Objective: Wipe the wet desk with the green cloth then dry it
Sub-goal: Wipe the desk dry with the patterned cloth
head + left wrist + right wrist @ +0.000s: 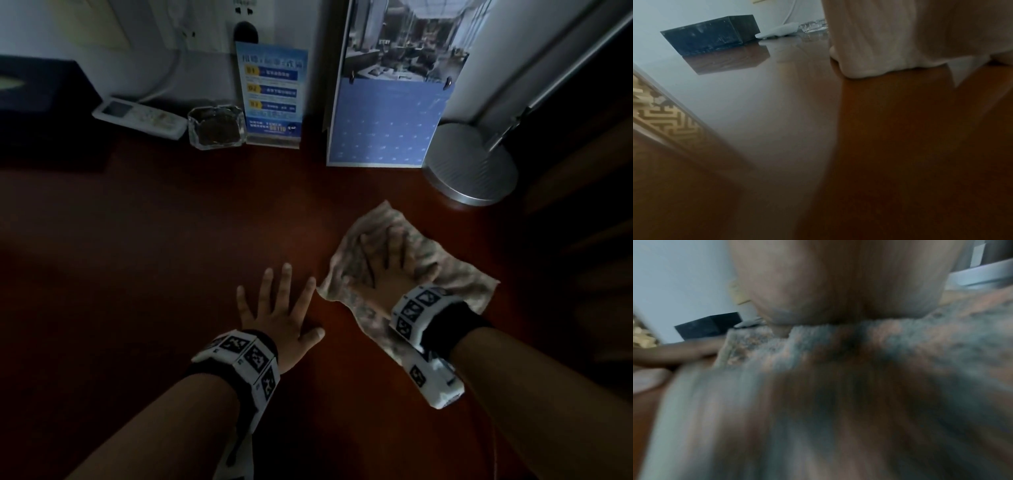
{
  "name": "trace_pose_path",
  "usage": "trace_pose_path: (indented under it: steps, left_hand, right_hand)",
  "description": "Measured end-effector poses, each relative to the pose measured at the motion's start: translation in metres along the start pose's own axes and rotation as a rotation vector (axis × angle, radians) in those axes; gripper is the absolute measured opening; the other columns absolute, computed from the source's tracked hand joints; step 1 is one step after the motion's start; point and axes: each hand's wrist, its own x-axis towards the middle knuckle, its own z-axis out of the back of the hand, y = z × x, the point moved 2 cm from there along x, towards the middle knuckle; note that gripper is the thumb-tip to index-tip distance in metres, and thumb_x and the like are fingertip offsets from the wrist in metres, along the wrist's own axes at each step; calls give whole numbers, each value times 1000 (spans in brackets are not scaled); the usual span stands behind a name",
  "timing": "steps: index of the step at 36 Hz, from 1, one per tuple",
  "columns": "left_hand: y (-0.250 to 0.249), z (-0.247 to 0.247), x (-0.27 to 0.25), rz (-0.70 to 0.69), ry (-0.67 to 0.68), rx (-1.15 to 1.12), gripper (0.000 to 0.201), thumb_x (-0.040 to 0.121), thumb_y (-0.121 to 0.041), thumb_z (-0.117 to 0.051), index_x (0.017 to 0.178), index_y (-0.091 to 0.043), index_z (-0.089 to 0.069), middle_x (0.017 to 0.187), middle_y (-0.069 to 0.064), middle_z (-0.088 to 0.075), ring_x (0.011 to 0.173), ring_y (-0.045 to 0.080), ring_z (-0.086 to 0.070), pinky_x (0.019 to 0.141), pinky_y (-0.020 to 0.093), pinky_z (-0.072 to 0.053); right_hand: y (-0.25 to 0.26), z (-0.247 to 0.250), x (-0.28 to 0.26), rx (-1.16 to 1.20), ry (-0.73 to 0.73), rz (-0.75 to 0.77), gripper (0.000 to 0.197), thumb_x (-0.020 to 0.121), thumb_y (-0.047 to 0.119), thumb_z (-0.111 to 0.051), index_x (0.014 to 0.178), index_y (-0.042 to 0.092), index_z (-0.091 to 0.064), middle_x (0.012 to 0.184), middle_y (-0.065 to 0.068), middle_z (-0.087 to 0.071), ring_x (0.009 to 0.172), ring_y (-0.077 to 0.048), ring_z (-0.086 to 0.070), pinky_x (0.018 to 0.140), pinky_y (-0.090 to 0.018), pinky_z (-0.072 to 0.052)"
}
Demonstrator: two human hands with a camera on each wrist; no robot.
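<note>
My right grip [394,263] lies flat on the cloth [455,274], pressing it to wipe the worktop [171,240]; my left [277,315] rests released, fingers spread, probably bracing me

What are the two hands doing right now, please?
Left hand: open, fingers spread flat on the desk, holding nothing.
Right hand: open, pressing flat on the cloth.

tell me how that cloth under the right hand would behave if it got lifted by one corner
Probably floppy: the cloth lies crumpled and wrinkled under the flat right hand, holding no shape. It would likely drape and hang rather than stay spread. It looks thin and light for its spread, though if it has soaked up water from the desk it may feel heavier; wetness cannot be seen here.
</note>
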Motion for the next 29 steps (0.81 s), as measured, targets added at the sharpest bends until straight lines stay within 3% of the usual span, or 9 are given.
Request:
trace_pose_path:
  steps: [5,10,14,17,20,24,29]
  left_hand:
    - [-2,3,-2,3,21,-5,72,91,-67,-19,125,-42,39,132,-2,54,132,26,42,103,62,20]
    - [-1,1,-2,3,-6,-2,75,90,-68,-20,133,-41,36,138,-1,50,134,27,39,104,62,19]
    - [-1,1,0,-1,10,-6,76,90,-68,-20,138,-40,32,137,-1,52,132,27,41,103,62,20]
    - [-1,2,-1,-2,17,-7,76,90,-67,-20,138,-40,32,141,0,49,132,27,42,103,62,20]
    - [-1,3,-1,0,20,-4,76,90,-67,-21,137,-41,33,141,-1,49,132,27,42,102,62,21]
    - [-1,2,1,4,18,4,76,90,-68,-21,136,-42,34,141,-1,50,132,27,42,103,62,20]
    - [-1,1,1,5,10,-3,77,90,-68,-22,137,-42,33,141,-3,49,132,26,42,103,62,20]
  right_hand:
    - [24,12,9,-20,52,74,74,83,77,-18,135,53,28,146,2,43,138,-29,32,102,-73,10]
    - [28,27,28,-15,25,113,78,83,77,-26,141,51,20,149,2,39,138,-28,32,103,-67,15]
    - [21,40,59,-25,15,122,96,58,96,-25,133,61,25,146,9,43,138,-28,33,103,-74,3]
    - [15,48,78,-62,-5,133,107,42,103,-14,130,61,28,147,6,42,138,-28,33,108,-68,-2]
    - [8,58,92,-61,-20,141,110,47,101,-20,136,56,25,149,0,39,138,-31,33,113,-60,0]
    - [0,66,107,-69,-43,135,119,35,106,-14,134,55,29,150,1,39,138,-31,33,113,-59,1]
    - [6,58,89,-28,-98,97,110,48,100,-17,138,51,25,149,-3,38,136,-32,35,110,-63,7]
